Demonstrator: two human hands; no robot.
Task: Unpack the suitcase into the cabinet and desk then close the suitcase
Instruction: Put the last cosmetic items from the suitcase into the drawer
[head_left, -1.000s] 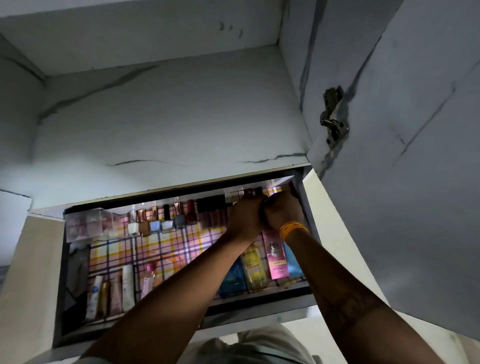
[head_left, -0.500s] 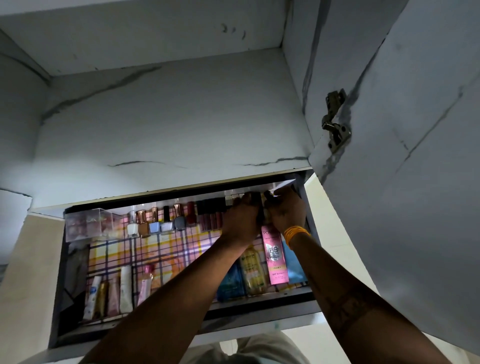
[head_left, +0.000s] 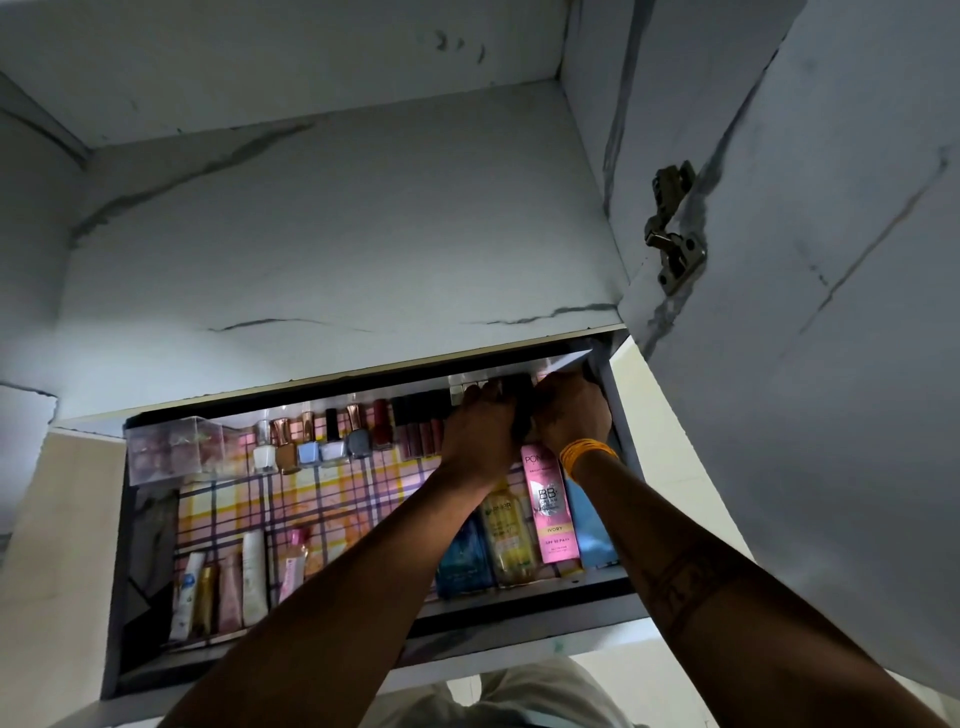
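We're at the drawer (head_left: 613, 410) of the cabinet (head_left: 337, 234), both hands pushed into its back right corner, approx 1 o'clock from the drawer's middle. Left hand (head_left: 480, 431) and right hand (head_left: 571, 415) sit knuckle to knuckle w/ a dark item (head_left: 522, 410) squeezed between them; fingers of both curl down around it, so we read both as gripping it, tho what it is we can't tell, too dark and mostly covered.

To do this bit well, in our view: set the item upright at the end of the back row, next to the lipstick tubes (head_left: 421, 426), w/o knocking them or the nail polish bottles (head_left: 311, 441) further toward 9 o'clock. Keep wrists high so the forearms clear the pink BB cream tube (head_left: 550, 509) and yellow bottle (head_left: 506, 525) lying under them at 5 o'clock. Let go one hand at a time, check it stands.

Pose: both arms stretched fwd and up from 6 o'clock, converging; orange bangles (head_left: 587, 452) on right wrist. Suitcase not in view.
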